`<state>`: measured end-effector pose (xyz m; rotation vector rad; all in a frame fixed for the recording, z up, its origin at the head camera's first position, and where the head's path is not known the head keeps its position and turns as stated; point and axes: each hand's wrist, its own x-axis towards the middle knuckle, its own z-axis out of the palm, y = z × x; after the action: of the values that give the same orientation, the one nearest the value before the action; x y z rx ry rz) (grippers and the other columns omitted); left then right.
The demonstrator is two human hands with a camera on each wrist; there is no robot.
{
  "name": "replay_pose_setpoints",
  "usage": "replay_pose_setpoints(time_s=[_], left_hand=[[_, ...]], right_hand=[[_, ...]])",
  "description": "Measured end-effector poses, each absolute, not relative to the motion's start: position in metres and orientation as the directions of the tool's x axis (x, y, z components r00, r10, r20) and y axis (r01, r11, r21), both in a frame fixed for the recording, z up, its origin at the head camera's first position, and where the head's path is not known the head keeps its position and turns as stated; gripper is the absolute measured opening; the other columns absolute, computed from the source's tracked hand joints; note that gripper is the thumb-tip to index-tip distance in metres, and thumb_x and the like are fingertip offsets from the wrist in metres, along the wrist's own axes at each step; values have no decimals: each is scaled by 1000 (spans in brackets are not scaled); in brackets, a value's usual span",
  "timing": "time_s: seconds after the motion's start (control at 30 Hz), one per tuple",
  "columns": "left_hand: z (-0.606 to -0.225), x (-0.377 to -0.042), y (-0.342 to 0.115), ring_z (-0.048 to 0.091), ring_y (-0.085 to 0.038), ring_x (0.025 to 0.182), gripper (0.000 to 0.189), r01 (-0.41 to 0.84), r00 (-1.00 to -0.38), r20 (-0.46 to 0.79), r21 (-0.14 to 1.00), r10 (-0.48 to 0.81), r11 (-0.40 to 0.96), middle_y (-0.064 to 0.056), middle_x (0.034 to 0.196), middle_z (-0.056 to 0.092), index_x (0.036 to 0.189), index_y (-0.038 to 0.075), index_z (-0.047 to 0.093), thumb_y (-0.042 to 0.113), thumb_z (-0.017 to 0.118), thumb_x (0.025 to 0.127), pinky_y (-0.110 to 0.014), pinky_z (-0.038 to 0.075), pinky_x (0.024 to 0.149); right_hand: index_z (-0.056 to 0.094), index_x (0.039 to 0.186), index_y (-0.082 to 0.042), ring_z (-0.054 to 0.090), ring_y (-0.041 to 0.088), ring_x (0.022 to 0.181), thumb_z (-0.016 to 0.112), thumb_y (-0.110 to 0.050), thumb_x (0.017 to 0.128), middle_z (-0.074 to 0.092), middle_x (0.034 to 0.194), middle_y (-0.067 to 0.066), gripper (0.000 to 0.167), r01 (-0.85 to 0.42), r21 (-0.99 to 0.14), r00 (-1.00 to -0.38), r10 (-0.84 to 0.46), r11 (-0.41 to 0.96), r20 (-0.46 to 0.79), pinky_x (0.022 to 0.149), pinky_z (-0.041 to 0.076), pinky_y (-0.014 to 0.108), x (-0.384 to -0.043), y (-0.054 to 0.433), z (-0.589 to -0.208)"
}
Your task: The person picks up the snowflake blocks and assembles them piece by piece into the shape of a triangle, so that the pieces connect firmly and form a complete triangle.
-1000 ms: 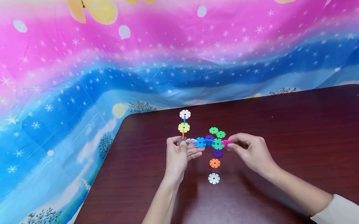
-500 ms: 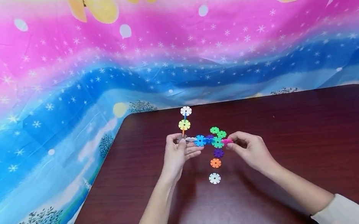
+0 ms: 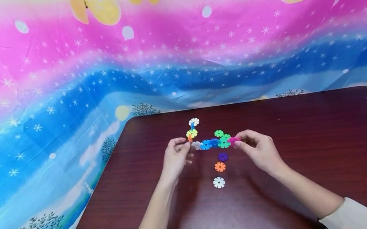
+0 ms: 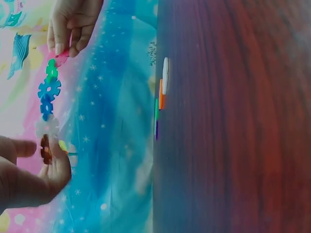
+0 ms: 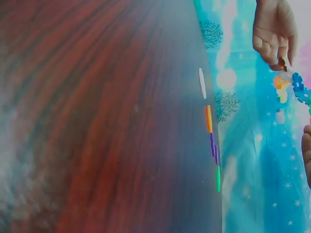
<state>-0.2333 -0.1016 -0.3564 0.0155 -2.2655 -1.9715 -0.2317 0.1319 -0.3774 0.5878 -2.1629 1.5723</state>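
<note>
Both hands hold up a chain of notched plastic snowflake discs [image 3: 206, 144] above the table. My right hand [image 3: 261, 150] pinches its pink disc [image 3: 233, 141] between thumb and fingertips. From there the chain runs through green, blue and white discs to a brown disc [image 4: 46, 149] at my left hand [image 3: 176, 159]. The left fingers curl at the brown disc; in the left wrist view the thumb tip is slightly apart from it. An orange disc [image 3: 190, 138], a yellow disc [image 3: 191, 133], a blue one and a white disc [image 3: 194, 122] branch off away from the body.
Loose discs lie flat on the dark red wooden table [image 3: 318, 157]: a white disc [image 3: 219, 182], an orange disc [image 3: 220, 167], a purple disc [image 3: 223, 157] and a green disc [image 3: 219, 133]. A patterned cloth [image 3: 231, 56] hangs behind the table and along its left side.
The chain has turned in the hands, showing the pink disc more face-on. Its branch with the yellow and white discs tipped lower. The left fingers have shifted their hold; loose discs stayed put.
</note>
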Motion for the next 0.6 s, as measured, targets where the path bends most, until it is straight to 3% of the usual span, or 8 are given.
replay_pose_setpoints(time_s=[0.13, 0.2, 0.27, 0.4, 0.6], left_hand=[[-351, -234, -99, 56, -18, 84, 24, 244, -919, 336, 896, -207, 372, -10, 100, 59, 108, -1, 58, 9, 62, 87, -33, 49, 72], [-345, -233, -96, 57, -20, 91, 23, 353, -889, 444, 821, -113, 449, -10, 103, 60, 107, 1, 61, 10, 64, 86, -34, 48, 79], [-340, -232, -91, 57, -20, 97, 26, 452, -871, 486, 743, 66, 493, -9, 106, 62, 110, 1, 61, 13, 66, 87, -34, 47, 85], [-337, -227, -81, 55, -16, 104, 42, 516, -856, 365, 641, 366, 569, -2, 114, 60, 118, 8, 60, 28, 70, 83, -28, 48, 86], [-346, -224, -74, 55, -11, 94, 50, 454, -882, 223, 636, 415, 624, 0, 115, 60, 123, 11, 60, 32, 72, 80, -17, 50, 70]], right_hand=[[64, 89, 1, 64, 14, 73, 63, 0, 85, 67, 80, 13, 4, -539, -800, -841, -116, 262, 529, 63, 52, 18, -229, 131, -374], [65, 90, 1, 65, 18, 73, 64, -1, 85, 68, 82, 12, 5, -535, -805, -844, -127, 258, 521, 63, 52, 19, -227, 129, -373], [65, 90, 0, 66, 20, 74, 64, -2, 85, 68, 83, 11, 5, -535, -809, -845, -140, 245, 516, 63, 53, 20, -226, 127, -372], [66, 89, -1, 64, 15, 69, 66, -2, 84, 67, 81, 12, 6, -549, -799, -836, -158, 244, 526, 62, 52, 20, -224, 120, -372], [66, 89, -3, 58, 10, 64, 67, -2, 83, 66, 78, 7, 7, -570, -772, -821, -172, 279, 544, 55, 47, 20, -223, 114, -373]])
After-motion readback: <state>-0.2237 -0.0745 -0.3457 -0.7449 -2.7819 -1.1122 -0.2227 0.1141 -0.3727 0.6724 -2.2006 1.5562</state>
